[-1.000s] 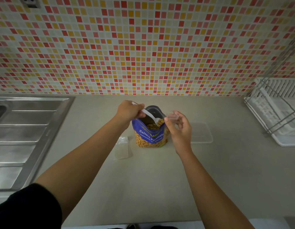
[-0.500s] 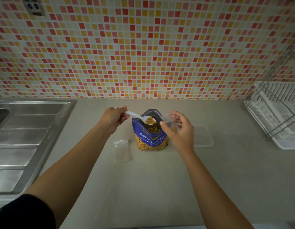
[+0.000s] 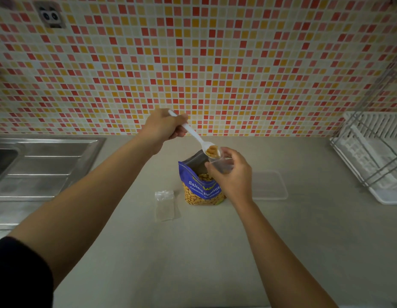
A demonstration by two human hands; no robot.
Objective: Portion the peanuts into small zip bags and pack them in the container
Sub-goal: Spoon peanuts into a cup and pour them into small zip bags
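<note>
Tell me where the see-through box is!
In the head view, the clear container sits on the counter right of the peanut bag, partly behind the right hand, left of the dish rack.

Your left hand (image 3: 163, 126) now lifts the white spoon (image 3: 199, 141) full of peanuts up out of the blue bag (image 3: 201, 187), over to the little bag (image 3: 222, 166) in your right hand (image 3: 232, 174).

Dim even light, soft shadows, wide-angle bending at edges, slight softness

view: head-worn, wide-angle | faces: forward-down onto counter (image 3: 193, 252), tiled wall (image 3: 215, 63) behind | range: near
</note>
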